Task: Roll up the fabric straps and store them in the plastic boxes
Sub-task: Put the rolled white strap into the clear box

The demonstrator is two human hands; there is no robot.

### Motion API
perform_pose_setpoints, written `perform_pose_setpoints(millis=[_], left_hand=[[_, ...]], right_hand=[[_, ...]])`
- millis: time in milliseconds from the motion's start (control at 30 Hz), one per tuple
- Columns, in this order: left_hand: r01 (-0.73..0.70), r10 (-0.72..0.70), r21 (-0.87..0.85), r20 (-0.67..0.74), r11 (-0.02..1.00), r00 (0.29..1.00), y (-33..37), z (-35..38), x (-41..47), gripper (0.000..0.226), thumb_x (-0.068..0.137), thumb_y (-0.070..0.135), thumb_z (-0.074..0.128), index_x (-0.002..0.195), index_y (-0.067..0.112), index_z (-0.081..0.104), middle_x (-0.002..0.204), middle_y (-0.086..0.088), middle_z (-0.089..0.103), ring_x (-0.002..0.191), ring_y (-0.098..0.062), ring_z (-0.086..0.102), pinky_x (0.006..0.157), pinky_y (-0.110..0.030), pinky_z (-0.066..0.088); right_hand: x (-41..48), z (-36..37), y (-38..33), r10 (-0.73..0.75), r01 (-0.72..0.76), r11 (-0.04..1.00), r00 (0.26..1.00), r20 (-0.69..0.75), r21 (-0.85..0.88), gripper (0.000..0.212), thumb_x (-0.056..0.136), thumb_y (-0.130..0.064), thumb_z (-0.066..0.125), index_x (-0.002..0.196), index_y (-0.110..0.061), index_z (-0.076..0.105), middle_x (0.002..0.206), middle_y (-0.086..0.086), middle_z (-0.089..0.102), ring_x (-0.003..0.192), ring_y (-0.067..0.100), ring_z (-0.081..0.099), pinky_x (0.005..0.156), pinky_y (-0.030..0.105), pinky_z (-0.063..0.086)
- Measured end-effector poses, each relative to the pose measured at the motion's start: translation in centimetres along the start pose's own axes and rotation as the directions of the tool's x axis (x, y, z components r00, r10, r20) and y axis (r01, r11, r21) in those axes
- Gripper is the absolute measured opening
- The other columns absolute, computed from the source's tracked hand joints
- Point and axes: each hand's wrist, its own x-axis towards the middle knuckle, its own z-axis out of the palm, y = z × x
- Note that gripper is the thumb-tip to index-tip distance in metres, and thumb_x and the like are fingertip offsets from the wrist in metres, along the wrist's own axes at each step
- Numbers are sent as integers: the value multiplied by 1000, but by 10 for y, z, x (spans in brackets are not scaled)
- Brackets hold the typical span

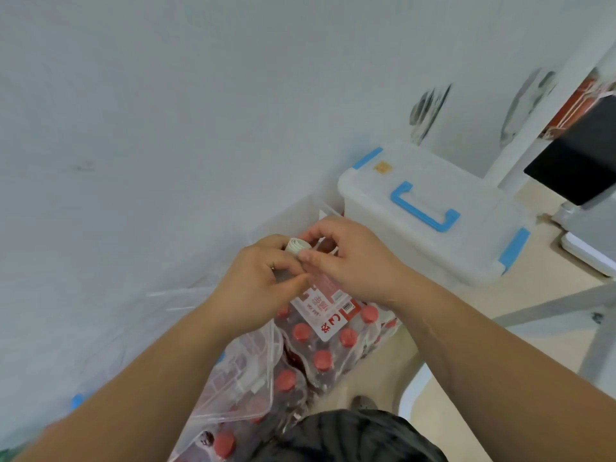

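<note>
A small roll of pale fabric strap (295, 245) is held between both hands in the middle of the view. My left hand (260, 281) grips the roll from the left, fingers curled round it. My right hand (346, 258) pinches the roll's outer end with thumb and fingertips from the right. A clear plastic box with a closed lid (430, 208), blue handle and blue latches, stands on the floor to the right, beyond my hands. The rest of the strap is hidden behind my fingers.
Shrink-wrapped packs of red-capped bottles (323, 341) lie below my hands. A loose clear plastic lid (240, 381) leans on them at the left. A white wall fills the left and top. A white table leg (533, 138) and a black panel (580, 161) stand right.
</note>
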Motion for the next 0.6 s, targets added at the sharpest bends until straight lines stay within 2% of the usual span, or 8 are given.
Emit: perform_pose_setpoints(millis=[67, 133, 167, 233, 300, 367, 500, 600], left_hand=[[31, -29, -47, 29, 998, 999, 3, -5, 2, 15, 82, 16, 81, 72, 26, 78, 110, 13, 69, 100, -9, 68, 80, -27, 55], [87, -87, -6, 27, 996, 996, 4, -13, 3, 11, 83, 27, 81, 73, 32, 79, 128, 18, 62, 114, -3, 63, 92, -29, 54], [122, -122, 77, -4, 989, 992, 2, -18, 4, 8, 83, 33, 80, 75, 35, 78, 133, 18, 57, 116, -1, 60, 95, -28, 51], [181, -158, 312, -100, 933, 982, -8, -27, 6, 4, 84, 41, 76, 83, 37, 76, 132, 14, 56, 115, -7, 57, 97, -29, 47], [212, -160, 531, -143, 820, 977, -20, -32, 7, 18, 85, 43, 72, 100, 34, 75, 128, 7, 61, 119, -18, 55, 100, -32, 44], [232, -187, 658, -140, 717, 972, -27, -32, 7, 36, 85, 50, 69, 117, 33, 71, 129, 4, 63, 121, -25, 52, 103, -39, 43], [287, -282, 710, -129, 644, 951, -29, -28, 9, 60, 79, 69, 56, 129, 37, 64, 138, 7, 61, 129, -24, 48, 105, -45, 42], [337, -330, 653, -139, 678, 934, -30, -26, 12, 66, 75, 74, 54, 128, 36, 65, 137, 9, 62, 131, -21, 48, 108, -46, 41]], right_hand=[[7, 2, 6, -12, 12, 997, 1000, 3, -73, 11, 95, -33, 67, 103, -27, 68, 96, -14, 62, 82, 3, 64, 74, 19, 52], [15, 1, 15, 6, -8, 996, 1000, -18, -93, 11, 95, -34, 65, 106, -30, 65, 100, -13, 62, 84, 4, 63, 79, 25, 53], [20, 0, 20, 22, -25, 995, 999, -31, -96, 14, 96, -34, 65, 108, -28, 64, 103, -10, 62, 85, 6, 64, 81, 27, 53], [31, 1, 30, 67, -69, 988, 998, -21, -136, 16, 96, -34, 64, 110, -27, 63, 107, -8, 60, 85, 8, 62, 83, 31, 53], [43, 7, 37, 107, -98, 970, 994, 30, -225, 13, 95, -36, 64, 106, -30, 62, 105, -10, 58, 84, 8, 60, 82, 33, 51], [55, 17, 40, 123, -98, 961, 989, 82, -259, 16, 94, -37, 66, 107, -28, 63, 107, -9, 62, 87, 10, 62, 82, 33, 52], [77, 40, 45, 142, -77, 933, 976, 162, -351, 21, 94, -29, 66, 114, -21, 64, 113, -4, 60, 96, 16, 61, 74, 26, 46], [91, 58, 53, 182, -82, 913, 959, 218, -399, 21, 93, -21, 67, 114, -20, 64, 112, 0, 63, 93, 19, 64, 80, 32, 54]])
